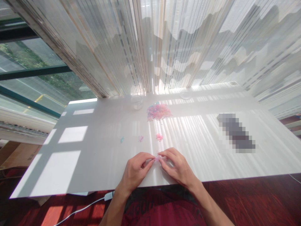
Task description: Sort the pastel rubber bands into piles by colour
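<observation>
Somewhat translucent pinkish clips (157, 157).

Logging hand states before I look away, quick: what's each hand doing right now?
Left hand: fingertips pinched on small pink pieces.
Right hand: thumb and fingers at the same pieces; firm grip or light touch, can't tell.

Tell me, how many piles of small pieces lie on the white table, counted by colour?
Small teal pile of thin pieces: 1
Small lilac pile of thin pieces: 1
Small coral-pink pile of thin pieces: 1
Large mixed pile, pink, lilac and teal: 1
Total: 4 piles
</observation>
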